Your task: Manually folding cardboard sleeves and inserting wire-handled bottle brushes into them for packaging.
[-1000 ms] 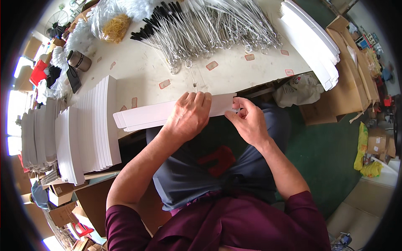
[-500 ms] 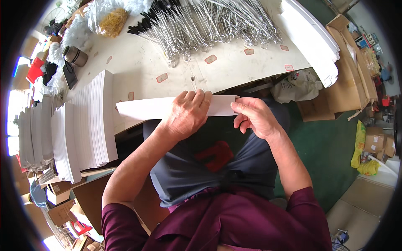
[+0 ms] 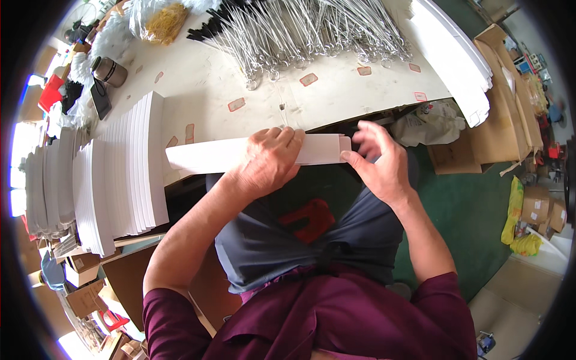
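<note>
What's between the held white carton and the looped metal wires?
Head view: pale tabletop with red-edged labels and a small dark mark, between the white carton and looped wires.

Hands (image 3: pixel 270 157) at white carton (image 3: pixel 207 155), metal rods (image 3: pixel 306 36) beyond.

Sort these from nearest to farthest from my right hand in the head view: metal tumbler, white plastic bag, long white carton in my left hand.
1. Long white carton: its right end is at the thumb of the right hand.
2. White plastic bag: just beyond the hand, to its right, below the tabletop.
3. Metal tumbler: far left, on the table.
</note>
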`<state>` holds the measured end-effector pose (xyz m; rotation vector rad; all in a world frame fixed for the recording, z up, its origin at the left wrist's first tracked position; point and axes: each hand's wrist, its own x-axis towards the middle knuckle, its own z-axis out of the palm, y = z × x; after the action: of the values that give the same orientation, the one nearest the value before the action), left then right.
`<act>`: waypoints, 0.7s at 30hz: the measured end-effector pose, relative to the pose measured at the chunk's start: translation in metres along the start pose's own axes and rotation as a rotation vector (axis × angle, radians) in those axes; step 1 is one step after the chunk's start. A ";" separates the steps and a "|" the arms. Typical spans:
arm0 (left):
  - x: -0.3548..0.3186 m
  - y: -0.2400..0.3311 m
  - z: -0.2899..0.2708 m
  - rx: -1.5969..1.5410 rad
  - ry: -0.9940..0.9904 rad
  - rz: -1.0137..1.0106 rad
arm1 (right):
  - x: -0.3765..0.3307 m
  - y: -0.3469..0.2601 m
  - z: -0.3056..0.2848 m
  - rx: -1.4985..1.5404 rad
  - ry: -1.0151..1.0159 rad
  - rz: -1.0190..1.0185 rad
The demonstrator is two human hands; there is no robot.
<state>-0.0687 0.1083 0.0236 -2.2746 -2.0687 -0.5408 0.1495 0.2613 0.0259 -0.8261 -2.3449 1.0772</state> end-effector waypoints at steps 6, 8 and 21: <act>0.016 0.008 -0.004 -0.115 -0.068 -0.064 | 0.020 -0.020 0.020 -0.491 -0.199 -0.568; 0.016 0.009 -0.004 -0.133 -0.088 -0.094 | 0.024 -0.015 0.025 -0.482 -0.255 -0.538; -0.006 -0.010 -0.020 -0.148 -0.010 -0.125 | 0.045 -0.024 0.025 -0.536 -0.253 -0.719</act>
<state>-0.0834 0.0989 0.0386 -2.2372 -2.2587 -0.7119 0.0932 0.2659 0.0356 0.0539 -2.8362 0.2604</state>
